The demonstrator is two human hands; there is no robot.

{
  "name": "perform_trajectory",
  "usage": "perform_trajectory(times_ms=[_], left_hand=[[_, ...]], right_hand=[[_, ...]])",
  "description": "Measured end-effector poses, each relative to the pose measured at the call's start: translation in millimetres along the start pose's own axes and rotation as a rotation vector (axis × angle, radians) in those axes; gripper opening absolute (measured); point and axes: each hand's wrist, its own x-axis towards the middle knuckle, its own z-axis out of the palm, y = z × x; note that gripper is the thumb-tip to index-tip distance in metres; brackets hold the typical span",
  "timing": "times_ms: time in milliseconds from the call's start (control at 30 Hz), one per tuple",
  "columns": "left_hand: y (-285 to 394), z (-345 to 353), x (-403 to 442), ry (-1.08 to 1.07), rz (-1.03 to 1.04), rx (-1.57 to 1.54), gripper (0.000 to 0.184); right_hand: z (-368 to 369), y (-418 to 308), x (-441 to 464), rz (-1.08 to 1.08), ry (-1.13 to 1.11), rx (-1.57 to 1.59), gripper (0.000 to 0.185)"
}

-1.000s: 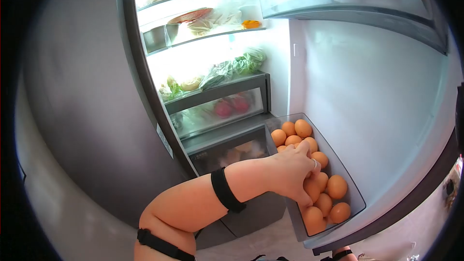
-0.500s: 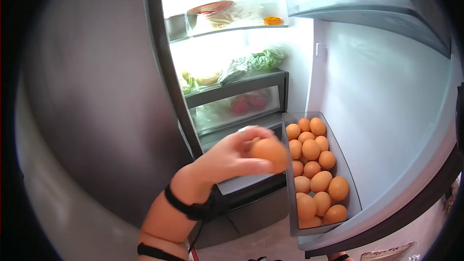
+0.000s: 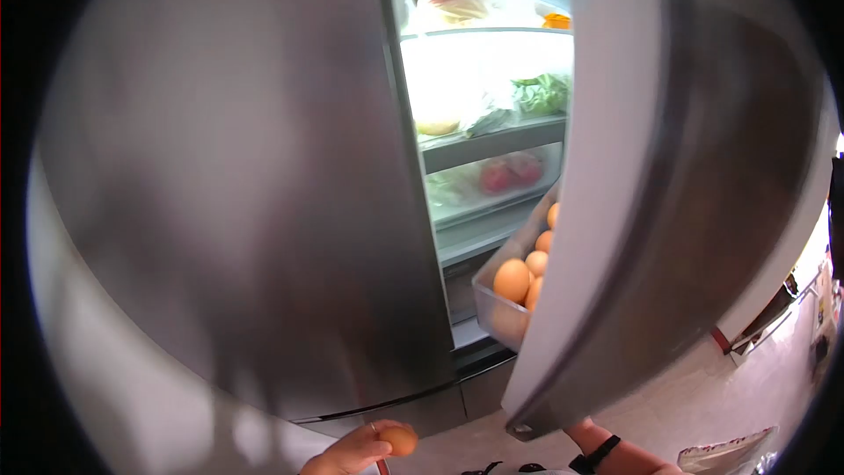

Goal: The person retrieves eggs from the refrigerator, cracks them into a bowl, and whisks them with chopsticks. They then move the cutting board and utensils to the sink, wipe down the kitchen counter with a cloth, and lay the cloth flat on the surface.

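Observation:
My left hand (image 3: pixel 359 449) is low in the view, its fingers closed round one brown egg (image 3: pixel 400 441). At the lower edge of the fridge door (image 3: pixel 703 176), my right hand (image 3: pixel 578 427) shows only in part; the door hides its fingers. The door stands partly open. Several brown eggs lie in the clear door bin (image 3: pixel 503 318), which is partly covered by the door's edge.
Behind the gap, fridge shelves (image 3: pixel 492 142) hold bagged green vegetables (image 3: pixel 538 95) and red items in a drawer. The other fridge door (image 3: pixel 237 176) is closed on the left. A patterned item (image 3: pixel 728 450) lies on the floor at the lower right.
My left hand has taken an egg from the bin and moved down and left with it. The right fridge door has swung inward, narrowing the opening and covering much of the bin.

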Motion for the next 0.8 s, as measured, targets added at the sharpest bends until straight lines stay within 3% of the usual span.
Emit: perform_trajectory(times_ms=[167, 267, 333, 500, 533, 567, 600, 633, 700, 800], left_hand=[[-29, 3, -9, -0.054, -0.053, -0.214, 0.049], [-29, 24, 1, 0.016, -0.013, -0.224, 0.040], [-47, 19, 21, -0.058, 0.036, -0.221, 0.035], [-31, 43, 76, -0.175, 0.087, -0.102, 0.034], [-43, 34, 89, -0.139, -0.074, -0.162, 0.039], [-54, 26, 101, -0.102, -0.236, -0.216, 0.055], [-53, 34, 116, -0.118, -0.258, -0.206, 0.055], [-52, 44, 133, -0.102, -0.308, -0.160, 0.056], [-59, 60, 178, -0.106, -0.370, -0.098, 0.057], [-83, 98, 260, -0.243, -0.379, -0.107, 0.056]], right_hand=[[13, -140, 10, -0.483, -0.073, -0.234, 0.024], [23, -176, 28, -0.680, -0.096, -0.273, 0.027], [35, -178, 42, -0.726, -0.092, -0.257, 0.029], [49, -194, 64, -0.752, -0.185, -0.293, 0.034], [45, -194, 67, -0.732, -0.165, -0.296, 0.034], [41, -194, 71, -0.761, -0.269, -0.252, 0.035], [32, -193, 75, -0.792, -0.371, -0.205, 0.036], [18, -195, 78, -0.778, -0.347, -0.206, 0.036], [-15, -194, 89, -0.587, -0.617, -0.012, 0.033], [-95, -185, 119, -0.554, -0.606, -0.081, 0.027]])
